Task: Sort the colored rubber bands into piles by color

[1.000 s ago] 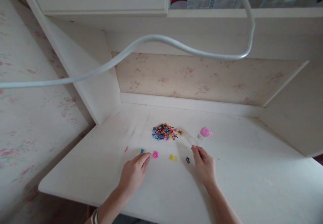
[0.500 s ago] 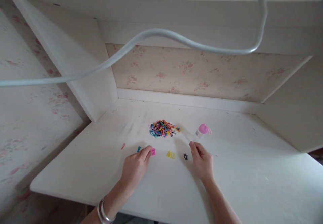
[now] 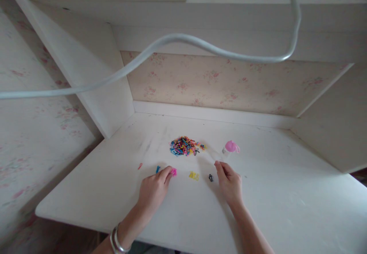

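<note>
The left hand [image 3: 153, 187] has edged over the pink bands [image 3: 174, 172] since a second ago.
Its fingertips meet them; whether they grip any, I cannot tell. The right hand [image 3: 231, 183], fingers pinched narrow, is beside the black bands [image 3: 211, 177].

Around me the light is dim and cool, seeming to reach the white table [image 3: 286, 196] from the right. A soft shadow lies left of the right hand [image 3: 229, 183]. Tiny details blur; edges stretch.
</note>
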The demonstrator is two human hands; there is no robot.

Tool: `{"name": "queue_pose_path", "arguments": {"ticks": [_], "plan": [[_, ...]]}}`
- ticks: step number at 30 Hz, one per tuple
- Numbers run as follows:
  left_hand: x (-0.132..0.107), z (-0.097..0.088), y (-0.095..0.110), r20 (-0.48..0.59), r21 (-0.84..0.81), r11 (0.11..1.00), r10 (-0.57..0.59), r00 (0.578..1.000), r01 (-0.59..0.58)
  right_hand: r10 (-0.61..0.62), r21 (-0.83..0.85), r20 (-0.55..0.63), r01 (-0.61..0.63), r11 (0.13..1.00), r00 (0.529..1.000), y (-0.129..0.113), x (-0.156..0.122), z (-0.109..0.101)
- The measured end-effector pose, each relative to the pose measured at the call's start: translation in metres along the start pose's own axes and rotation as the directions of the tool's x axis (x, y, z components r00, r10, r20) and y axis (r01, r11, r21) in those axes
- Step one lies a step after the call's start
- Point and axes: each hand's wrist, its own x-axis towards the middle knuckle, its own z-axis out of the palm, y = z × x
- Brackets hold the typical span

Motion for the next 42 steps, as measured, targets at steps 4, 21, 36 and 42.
{"name": "queue_pose_path", "arguments": {"ticks": [4, 21, 36, 42], "plan": [[-0.001, 0.000, 0.001, 0.006, -0.023, 1.000, 0.006, 1.000, -0.005, -0.007, 0.005, 0.006, 0.007, 1.000, 1.000, 0.000, 0.000, -0.001], [-0.018, 0.003, -0.011, 0.046, -0.163, 0.983, -0.074, 0.996, 0.080, -0.013, -0.020, 0.029, 0.014, 1.000, 0.999, -0.003, -0.001, 0.001], [-0.040, -0.006, -0.007, 0.003, -0.207, 0.978, -0.032, 0.999, 0.032, -0.078, -0.152, 0.138, 0.098, 0.983, 0.987, -0.009, -0.005, 0.014], [-0.042, -0.006, -0.009, 0.051, -0.190, 0.981, -0.029, 0.998, 0.038, -0.017, -0.461, 0.422, 0.231, 0.857, 0.907, -0.040, 0.002, 0.038]]}}
